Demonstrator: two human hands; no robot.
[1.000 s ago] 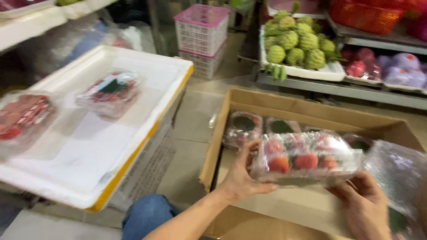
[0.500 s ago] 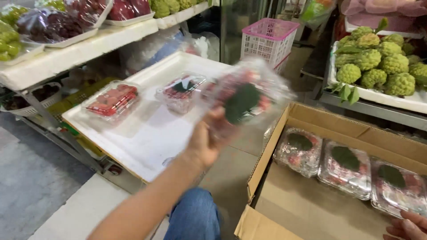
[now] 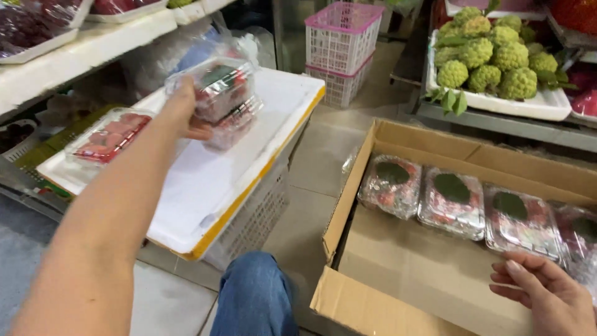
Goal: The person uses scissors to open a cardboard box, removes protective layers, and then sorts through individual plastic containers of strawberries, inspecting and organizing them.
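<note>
My left hand [image 3: 181, 111] grips a clear plastic box of red fruit with a green leaf [image 3: 219, 87], held just above a second such box [image 3: 235, 127] on the white foam tray [image 3: 205, 180]. A third box [image 3: 111, 135] lies at the tray's left end. My right hand [image 3: 546, 294] rests inside the cardboard carton [image 3: 373, 292], fingers spread, holding nothing, just below a row of wrapped fruit boxes [image 3: 452, 200].
Green custard apples [image 3: 491, 53] fill a white tray on the right shelf. Stacked pink baskets [image 3: 342, 46] stand at the back. A shelf with trays of fruit [image 3: 74, 31] runs along the left. My knee in blue jeans [image 3: 255, 298] is between tray and carton.
My left hand has carried the fruit box from the carton leftward over the foam tray, and it is now lowered above another box. My right hand stays in the carton.
</note>
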